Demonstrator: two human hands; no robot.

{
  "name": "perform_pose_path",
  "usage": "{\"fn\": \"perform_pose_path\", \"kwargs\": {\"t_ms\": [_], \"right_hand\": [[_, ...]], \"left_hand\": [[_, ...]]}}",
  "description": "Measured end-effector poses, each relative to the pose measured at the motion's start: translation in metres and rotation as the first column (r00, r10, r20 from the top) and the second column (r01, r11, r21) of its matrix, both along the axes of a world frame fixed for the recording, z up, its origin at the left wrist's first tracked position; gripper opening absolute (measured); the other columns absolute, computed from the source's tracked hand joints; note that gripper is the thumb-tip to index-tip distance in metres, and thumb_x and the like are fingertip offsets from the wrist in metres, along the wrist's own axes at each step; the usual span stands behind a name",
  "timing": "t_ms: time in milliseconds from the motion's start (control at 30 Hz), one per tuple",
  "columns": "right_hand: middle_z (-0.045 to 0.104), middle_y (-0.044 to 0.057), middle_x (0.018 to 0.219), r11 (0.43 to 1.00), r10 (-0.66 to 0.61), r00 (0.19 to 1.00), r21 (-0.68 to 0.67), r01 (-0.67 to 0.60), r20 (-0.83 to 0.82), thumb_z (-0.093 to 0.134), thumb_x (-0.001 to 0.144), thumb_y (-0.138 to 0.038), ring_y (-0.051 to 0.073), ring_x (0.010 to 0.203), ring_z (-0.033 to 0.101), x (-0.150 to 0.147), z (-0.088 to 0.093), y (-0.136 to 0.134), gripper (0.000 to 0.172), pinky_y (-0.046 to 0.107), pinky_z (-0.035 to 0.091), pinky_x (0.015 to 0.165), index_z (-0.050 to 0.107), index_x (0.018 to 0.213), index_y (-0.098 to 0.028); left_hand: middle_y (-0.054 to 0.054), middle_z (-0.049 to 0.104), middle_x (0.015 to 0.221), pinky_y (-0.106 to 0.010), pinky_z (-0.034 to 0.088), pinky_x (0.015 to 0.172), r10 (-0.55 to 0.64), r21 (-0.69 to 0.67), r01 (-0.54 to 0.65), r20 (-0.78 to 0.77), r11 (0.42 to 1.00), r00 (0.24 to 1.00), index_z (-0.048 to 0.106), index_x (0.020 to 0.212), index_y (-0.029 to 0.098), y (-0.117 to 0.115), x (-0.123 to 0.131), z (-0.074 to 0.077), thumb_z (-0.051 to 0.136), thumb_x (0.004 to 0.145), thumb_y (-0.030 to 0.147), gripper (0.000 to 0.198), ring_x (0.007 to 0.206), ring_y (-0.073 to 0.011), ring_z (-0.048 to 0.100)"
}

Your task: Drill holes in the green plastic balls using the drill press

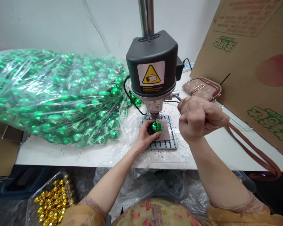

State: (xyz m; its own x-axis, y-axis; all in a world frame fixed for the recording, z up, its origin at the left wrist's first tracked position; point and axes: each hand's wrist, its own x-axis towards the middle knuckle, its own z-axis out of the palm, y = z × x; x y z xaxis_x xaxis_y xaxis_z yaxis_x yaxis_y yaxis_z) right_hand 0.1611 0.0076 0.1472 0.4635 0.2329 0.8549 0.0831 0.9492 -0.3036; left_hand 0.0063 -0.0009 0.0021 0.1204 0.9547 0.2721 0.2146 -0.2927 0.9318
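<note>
Under a black bench drill press [152, 66], my left hand [145, 135] is closed round a shiny green faceted ball [157, 126]. A dark round spot shows in the top of the ball, right beneath the drill chuck [155, 115]. The ball rests over a pinkish-brown board [165, 133] on the slotted metal base [173, 144], among dark shavings. Raised at the right of the press, my right hand [198, 117] is closed in a fist round the press's feed lever [176, 96], whose grip end is hidden by the fingers.
A large clear bag of green faceted balls [61, 97] fills the table's left side. A brown patterned purse [202, 88] with a strap lies at right, before a tall cardboard box [245, 62]. Crumpled plastic [129, 157] hangs over the front edge. Gold balls [53, 202] sit in a clear bin below left.
</note>
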Motion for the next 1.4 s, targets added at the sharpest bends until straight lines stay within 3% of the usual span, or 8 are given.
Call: {"fn": "perform_pose_path", "kwargs": {"t_ms": [500,633,800,1000,1100,1200,1300,1400], "right_hand": [[0.027,-0.007,0.047,0.992,-0.002,0.996,0.124,-0.009,0.095,0.06,0.09,-0.014,0.006,0.04,0.031,0.005,-0.015,0.001,0.051,0.028,0.029,0.042,0.023,0.056,-0.02],[0.028,-0.007,0.046,0.999,0.024,0.999,-0.023,-0.025,-0.036,0.064,0.093,-0.02,0.004,0.039,0.025,0.001,0.011,-0.001,0.051,0.028,0.018,0.041,0.031,0.054,-0.019],[0.039,-0.007,0.046,0.967,0.11,0.994,-0.229,-0.111,-0.017,0.067,0.094,-0.024,0.006,0.041,0.031,0.002,0.055,0.002,0.047,0.03,0.027,0.045,0.044,0.054,-0.022],[0.039,-0.004,0.052,0.944,0.036,0.998,-0.33,-0.019,0.045,0.063,0.097,-0.053,0.006,0.047,0.036,0.005,0.057,0.005,0.054,0.028,0.033,0.048,0.039,0.058,-0.022],[0.039,-0.005,0.051,0.951,0.032,0.999,-0.309,-0.019,0.038,0.064,0.096,-0.05,0.005,0.047,0.035,0.005,0.055,0.005,0.055,0.027,0.032,0.049,0.038,0.058,-0.022],[0.04,-0.006,0.049,0.963,0.094,0.995,-0.252,-0.096,-0.019,0.07,0.094,-0.039,0.005,0.044,0.033,0.004,0.056,0.005,0.051,0.027,0.029,0.046,0.041,0.056,-0.021],[0.041,-0.008,0.048,0.966,0.144,0.988,-0.208,-0.154,-0.062,0.068,0.094,-0.024,0.004,0.042,0.034,0.003,0.057,0.005,0.045,0.026,0.026,0.044,0.044,0.056,-0.021],[0.042,-0.007,0.047,0.966,0.17,0.983,-0.183,-0.182,-0.075,0.064,0.094,-0.016,0.005,0.042,0.035,0.004,0.056,0.005,0.042,0.027,0.025,0.043,0.047,0.056,-0.021]], "left_hand": [[-0.009,0.072,0.119,-0.043,0.056,0.101,0.019,0.015,-0.019,-0.022,1.0,1.0,0.064,0.123,0.021,0.0,0.0,0.002,0.089,0.079,0.041,0.054,0.112,-0.0273,0.069],[-0.009,0.073,0.118,-0.042,0.057,0.099,0.017,0.009,-0.017,-0.011,1.0,1.0,0.065,0.122,0.021,-0.001,0.002,0.004,0.088,0.08,0.04,0.051,0.11,-0.0263,0.07],[-0.009,0.074,0.118,-0.042,0.059,0.097,0.082,0.016,-0.082,-0.006,0.997,0.997,0.066,0.121,0.022,-0.006,0.004,0.004,0.089,0.079,0.042,0.052,0.11,-0.0264,0.072],[-0.009,0.074,0.122,-0.046,0.059,0.103,0.151,0.141,-0.139,-0.072,0.98,0.986,0.071,0.125,0.026,-0.045,-0.009,0.011,0.083,0.088,0.04,0.042,0.117,-0.0281,0.071],[-0.01,0.07,0.135,-0.048,0.06,0.104,0.076,0.24,-0.04,-0.144,0.97,0.987,0.075,0.126,0.034,-0.086,-0.023,0.01,0.079,0.092,0.034,0.034,0.125,-0.0292,0.069],[-0.008,0.063,0.15,-0.048,0.063,0.099,-0.11,0.319,0.209,-0.301,0.924,0.947,0.078,0.123,0.043,-0.131,-0.033,-0.003,0.078,0.091,0.029,0.035,0.126,-0.0309,0.07],[-0.002,0.065,0.152,-0.048,0.064,0.101,-0.313,0.212,0.474,-0.518,0.855,0.796,0.077,0.121,0.053,-0.163,-0.035,-0.026,0.08,0.087,0.03,0.041,0.123,-0.0318,0.073],[0.004,0.069,0.146,-0.046,0.065,0.1,-0.383,0.07,0.549,-0.644,0.833,0.662,0.073,0.123,0.06,-0.174,-0.033,-0.043,0.081,0.083,0.032,0.05,0.121,-0.0312,0.075]]}}
